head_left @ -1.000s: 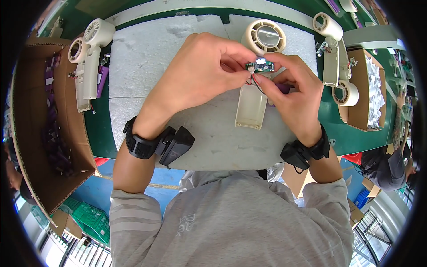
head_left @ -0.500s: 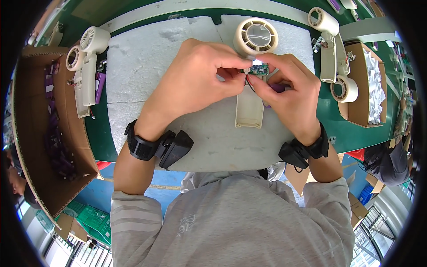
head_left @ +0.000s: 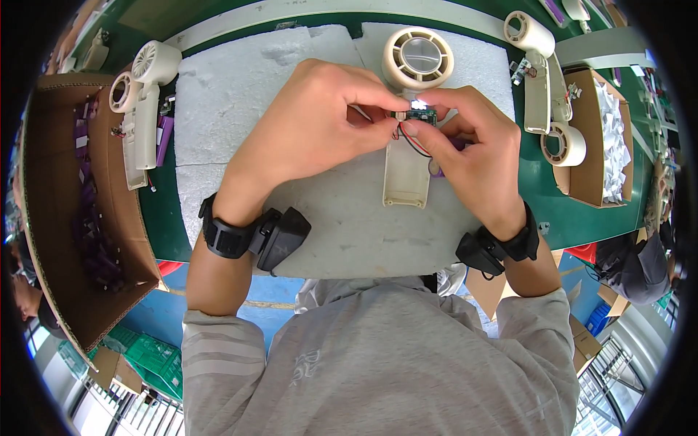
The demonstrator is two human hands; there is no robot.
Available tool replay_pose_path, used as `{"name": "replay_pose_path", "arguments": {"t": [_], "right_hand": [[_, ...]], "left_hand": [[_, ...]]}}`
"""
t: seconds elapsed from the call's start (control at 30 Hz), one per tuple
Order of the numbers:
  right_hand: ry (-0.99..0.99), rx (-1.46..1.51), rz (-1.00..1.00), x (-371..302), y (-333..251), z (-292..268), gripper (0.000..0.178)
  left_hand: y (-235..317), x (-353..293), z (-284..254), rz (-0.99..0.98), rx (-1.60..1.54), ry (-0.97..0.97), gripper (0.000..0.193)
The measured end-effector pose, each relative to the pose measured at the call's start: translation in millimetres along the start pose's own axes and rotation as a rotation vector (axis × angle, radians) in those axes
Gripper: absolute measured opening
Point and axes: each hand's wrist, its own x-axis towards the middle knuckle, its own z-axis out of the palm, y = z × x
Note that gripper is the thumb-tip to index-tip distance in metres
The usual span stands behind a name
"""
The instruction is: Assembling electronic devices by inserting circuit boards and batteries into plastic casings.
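Observation:
A small green circuit board with a lit white part is pinched between thumb and forefinger of my right hand. A purple battery cell shows partly behind those fingers; how it is held is hidden. My left hand is closed in a pinch on a small white plug at the board's left end. Thin red and black wires loop down below the plug. Just beyond the hands lies a cream handheld fan with a round slotted head, its hollow handle shell extending toward me beneath them.
Under the work lies a white foam mat on a green table. Fan parts sit to the left, more fan shells to the right. A cardboard box holds purple cells; another box holds white pieces.
My left hand has shifted slightly left, and its fingers sit a little differently at the plug. The red wire shows more clearly now. My right hand stays nearly in place with the board.

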Motion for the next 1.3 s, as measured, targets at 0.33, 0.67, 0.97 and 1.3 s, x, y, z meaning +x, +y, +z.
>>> {"name": "replay_pose_path", "arguments": {"t": [0.33,0.67,0.97,1.3], "right_hand": [[-0.089,-0.088,-0.141,-4,0,-7,0.02],[-0.1,-0.148,-0.247,-3,4,-6,0.021],[-0.007,-0.15,-0.216,-6,7,1,0.025],[0.026,-0.151,-0.204,-5,5,2,0.024]], "left_hand": [[1,3,-6,-0.217,-0.174,-0.181,0.033],[1,4,-6,-0.279,-0.217,-0.265,0.034],[-9,2,3,-0.184,-0.242,-0.149,0.031],[-8,2,3,-0.217,-0.232,-0.133,0.031]]}}
